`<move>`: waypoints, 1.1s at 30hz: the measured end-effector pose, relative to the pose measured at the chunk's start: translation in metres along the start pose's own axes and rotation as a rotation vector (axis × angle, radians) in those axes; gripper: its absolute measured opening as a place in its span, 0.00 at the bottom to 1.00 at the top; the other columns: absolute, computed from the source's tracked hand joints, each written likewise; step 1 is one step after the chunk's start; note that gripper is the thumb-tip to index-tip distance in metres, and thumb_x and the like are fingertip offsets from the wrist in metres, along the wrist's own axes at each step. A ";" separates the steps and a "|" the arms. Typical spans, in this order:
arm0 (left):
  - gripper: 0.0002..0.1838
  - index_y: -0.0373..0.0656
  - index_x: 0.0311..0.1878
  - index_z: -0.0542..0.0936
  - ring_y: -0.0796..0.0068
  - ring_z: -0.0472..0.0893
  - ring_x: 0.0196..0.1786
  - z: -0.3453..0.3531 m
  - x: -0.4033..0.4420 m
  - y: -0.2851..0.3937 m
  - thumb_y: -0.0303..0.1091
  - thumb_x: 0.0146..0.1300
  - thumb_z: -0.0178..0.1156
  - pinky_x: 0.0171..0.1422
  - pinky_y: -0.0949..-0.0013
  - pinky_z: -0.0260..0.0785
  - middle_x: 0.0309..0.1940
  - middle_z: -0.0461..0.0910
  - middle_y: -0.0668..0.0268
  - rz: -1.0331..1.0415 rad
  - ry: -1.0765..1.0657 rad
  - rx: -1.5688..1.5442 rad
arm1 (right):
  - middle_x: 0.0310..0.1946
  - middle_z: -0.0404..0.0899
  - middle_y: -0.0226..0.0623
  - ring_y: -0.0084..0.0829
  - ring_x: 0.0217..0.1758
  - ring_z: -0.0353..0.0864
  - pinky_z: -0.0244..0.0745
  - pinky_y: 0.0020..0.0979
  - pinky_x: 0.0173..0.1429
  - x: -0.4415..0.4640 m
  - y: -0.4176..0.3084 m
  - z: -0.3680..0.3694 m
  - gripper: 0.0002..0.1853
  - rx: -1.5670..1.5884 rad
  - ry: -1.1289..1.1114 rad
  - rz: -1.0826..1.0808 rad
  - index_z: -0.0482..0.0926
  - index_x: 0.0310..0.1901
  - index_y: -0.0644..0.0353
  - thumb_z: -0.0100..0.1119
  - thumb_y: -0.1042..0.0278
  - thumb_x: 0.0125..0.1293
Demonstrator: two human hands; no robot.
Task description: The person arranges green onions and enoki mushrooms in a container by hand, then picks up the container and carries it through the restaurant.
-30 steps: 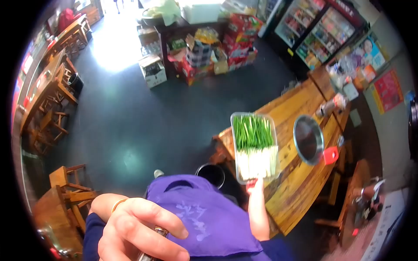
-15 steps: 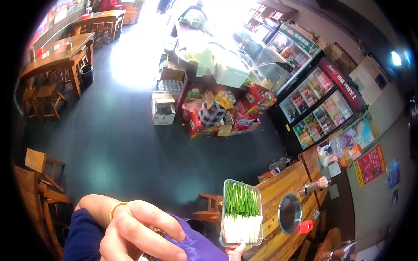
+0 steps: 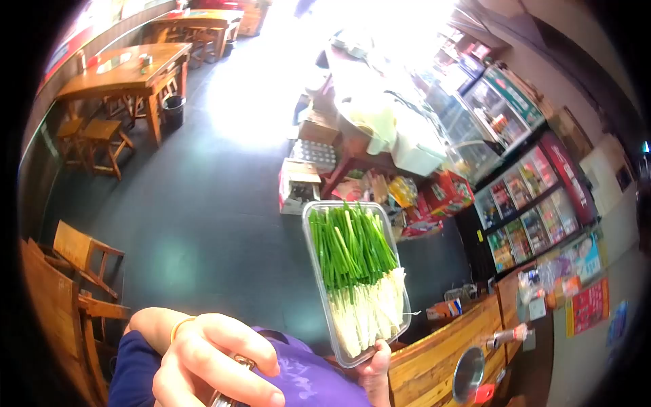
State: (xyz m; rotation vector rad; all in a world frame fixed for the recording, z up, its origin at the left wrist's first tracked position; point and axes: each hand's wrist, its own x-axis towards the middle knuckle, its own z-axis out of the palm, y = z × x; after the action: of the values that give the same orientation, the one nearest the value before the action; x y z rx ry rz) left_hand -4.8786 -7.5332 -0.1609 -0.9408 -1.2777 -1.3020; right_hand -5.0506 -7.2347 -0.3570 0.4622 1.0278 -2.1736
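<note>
My right hand (image 3: 377, 364) grips the near corner of a clear plastic tray (image 3: 317, 308), with the thumb over its rim. Neatly lined-up chives (image 3: 356, 251) fill the tray, green ends away from me and white stems towards me. The tray is held tilted out in front of my body, above the floor. My left hand (image 3: 210, 363), with a gold bracelet (image 3: 180, 327) on its wrist, is close to my chest over a purple garment (image 3: 302, 373). Its fingers curl around a shiny metal item (image 3: 237, 373), mostly hidden, whose kind I cannot make out.
A wooden table (image 3: 430, 356) to the right bears a round metal bowl (image 3: 468, 374) and a red box (image 3: 483, 393). Wooden stools (image 3: 81, 244) stand at left. Cartons (image 3: 300, 184) and a counter lie ahead, with drinks fridges (image 3: 536, 203) at right. Dark floor (image 3: 203, 237) spreads between.
The tray of chives has come up and to the left, from beside the table to in front of me, and looks larger. The view has turned, so the room shifts right. The left hand keeps its pose.
</note>
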 end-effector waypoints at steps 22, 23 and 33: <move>0.17 0.56 0.58 0.76 0.53 0.79 0.45 -0.256 0.072 -0.241 0.43 0.68 0.59 0.48 0.66 0.79 0.44 0.79 0.54 -0.205 0.152 0.589 | 0.17 0.69 0.32 0.30 0.14 0.68 0.67 0.30 0.18 0.466 -0.021 0.382 0.08 -0.586 -0.411 0.377 0.74 0.33 0.58 0.46 0.77 0.53; 0.17 0.56 0.59 0.76 0.53 0.79 0.46 -0.276 0.079 -0.248 0.44 0.68 0.59 0.48 0.66 0.79 0.44 0.79 0.54 -0.226 0.152 0.585 | 0.16 0.69 0.32 0.30 0.14 0.67 0.67 0.32 0.19 0.479 -0.019 0.418 0.08 -0.624 -0.445 0.408 0.74 0.34 0.58 0.45 0.77 0.54; 0.32 0.59 0.58 0.76 0.59 0.79 0.43 -0.479 0.102 -0.354 0.33 0.49 0.77 0.45 0.70 0.77 0.41 0.80 0.59 -0.141 0.202 0.650 | 0.13 0.67 0.29 0.29 0.14 0.66 0.65 0.31 0.19 0.637 0.044 0.583 0.06 -0.511 -0.285 0.436 0.73 0.35 0.58 0.45 0.72 0.60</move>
State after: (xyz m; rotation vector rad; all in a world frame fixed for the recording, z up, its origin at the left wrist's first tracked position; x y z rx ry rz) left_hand -5.1808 -8.0561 -0.1825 -0.2599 -1.4889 -0.9515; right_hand -5.4863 -7.9817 -0.3757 0.1137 1.1438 -1.4726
